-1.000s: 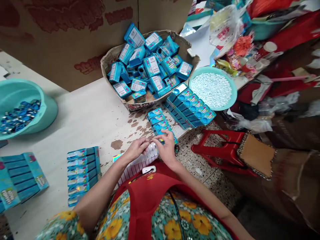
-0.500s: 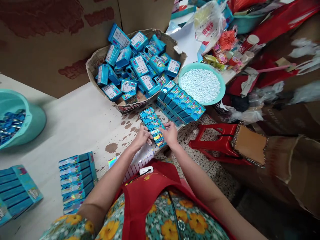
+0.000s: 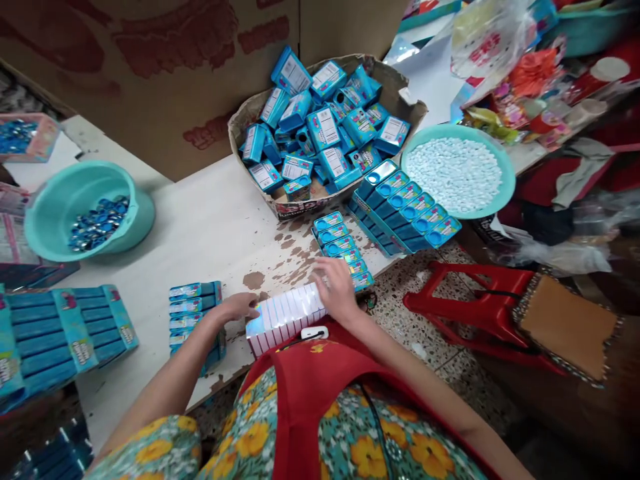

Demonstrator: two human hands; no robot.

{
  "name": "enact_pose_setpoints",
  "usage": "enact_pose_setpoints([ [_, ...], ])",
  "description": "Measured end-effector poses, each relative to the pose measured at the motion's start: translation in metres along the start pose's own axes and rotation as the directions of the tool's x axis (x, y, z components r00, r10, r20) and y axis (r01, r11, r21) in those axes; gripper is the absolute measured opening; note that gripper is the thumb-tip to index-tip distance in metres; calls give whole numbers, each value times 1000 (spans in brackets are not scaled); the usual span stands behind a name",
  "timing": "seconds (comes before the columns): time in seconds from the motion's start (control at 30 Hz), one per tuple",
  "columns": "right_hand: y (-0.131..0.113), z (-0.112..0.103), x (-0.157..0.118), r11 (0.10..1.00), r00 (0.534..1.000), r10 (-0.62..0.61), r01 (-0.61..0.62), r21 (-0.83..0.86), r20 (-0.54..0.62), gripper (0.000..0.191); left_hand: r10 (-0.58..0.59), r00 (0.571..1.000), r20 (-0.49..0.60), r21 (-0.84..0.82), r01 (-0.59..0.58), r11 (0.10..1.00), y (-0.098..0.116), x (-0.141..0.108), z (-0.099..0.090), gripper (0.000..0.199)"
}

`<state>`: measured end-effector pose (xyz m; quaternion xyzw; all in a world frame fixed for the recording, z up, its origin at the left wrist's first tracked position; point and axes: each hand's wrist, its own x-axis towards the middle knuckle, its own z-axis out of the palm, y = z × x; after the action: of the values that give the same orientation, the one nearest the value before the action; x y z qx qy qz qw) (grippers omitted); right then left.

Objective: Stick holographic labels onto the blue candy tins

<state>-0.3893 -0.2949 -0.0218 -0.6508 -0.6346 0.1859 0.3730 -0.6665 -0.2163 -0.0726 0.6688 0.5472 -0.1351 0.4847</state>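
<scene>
A shiny sheet of striped clear stickers [image 3: 287, 310] lies at the table's front edge, against the red apron. My left hand [image 3: 237, 308] is at its left end, with the fingertips closed on the corner. Over the sheet's right end, my right hand [image 3: 337, 287] has its fingers bent and the thumb apart from them; nothing shows between them. Just beyond the right hand stands a row of small blue tins [image 3: 333, 235] with round-marked lids, the nearest ones partly hidden by that hand. Some of these lids carry shiny strips.
Behind are a cut-down carton [image 3: 250, 110] heaped with blue tins, a basin of white pellets [image 3: 453, 167] and a tray of upright tins [image 3: 405, 207]. To the left stand stacked tins [image 3: 193, 310], a turquoise tub [image 3: 143, 213] and packed blue trays [image 3: 65, 333]. A red stool [image 3: 465, 313] is at right.
Both hands have left the row of tins and come to the sticker sheet, the left hand at its left end and the right at its right end. The view has swung left.
</scene>
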Motion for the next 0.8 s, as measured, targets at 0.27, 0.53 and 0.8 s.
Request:
enact_pose_setpoints([
  [0.27,-52,96,2,991,752,-104,137,0,651,46,-22,994,-107,-478,-32,878,-14,-30,9,31],
  [0.53,-63,115,-34,945,557,-141,322,-57,818,65,-216,962,-165,-664,54,746,-10,-36,18,25],
  [0.8,-62,107,-10,998,729,-53,7,70,682,6,-169,944,-282,-440,29,898,-17,-22,15,14],
])
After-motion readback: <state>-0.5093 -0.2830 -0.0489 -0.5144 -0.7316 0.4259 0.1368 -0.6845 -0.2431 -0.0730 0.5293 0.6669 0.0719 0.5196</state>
